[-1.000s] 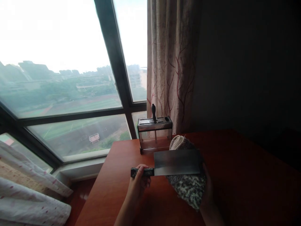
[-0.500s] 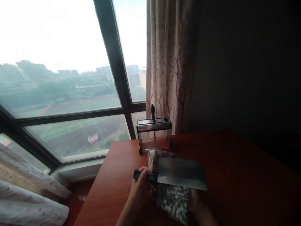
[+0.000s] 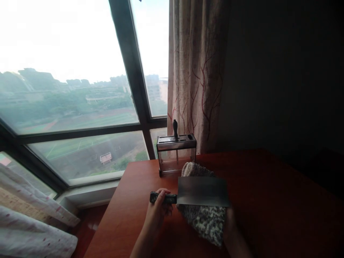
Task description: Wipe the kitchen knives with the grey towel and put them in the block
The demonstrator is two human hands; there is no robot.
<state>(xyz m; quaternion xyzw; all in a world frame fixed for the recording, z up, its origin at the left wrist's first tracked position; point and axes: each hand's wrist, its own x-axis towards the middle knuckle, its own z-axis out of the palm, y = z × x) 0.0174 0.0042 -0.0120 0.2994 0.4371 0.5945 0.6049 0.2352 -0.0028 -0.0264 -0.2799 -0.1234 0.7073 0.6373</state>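
My left hand (image 3: 160,206) is closed round the dark handle of a cleaver (image 3: 202,191), thumb on top. The broad metal blade points right, its flat face toward me. Behind and below the blade is a grey and white patterned cloth (image 3: 205,224), fluffy and folded. My right hand (image 3: 229,218) is at the cloth's right edge, in shadow and partly covered by the blade; it appears to hold the cloth against the back of the blade, though its fingers are mostly hidden.
A clear-sided knife block (image 3: 176,141) with a dark top and one dark-handled tool in it stands at the back of the reddish-brown table (image 3: 129,190). Behind are a curtain (image 3: 199,75) and large windows (image 3: 75,93). Another pale curtain (image 3: 34,229) hangs at lower left.
The cloth has slid right along the blade, together with my right hand. The cleaver has shifted slightly left and up and lies more level.
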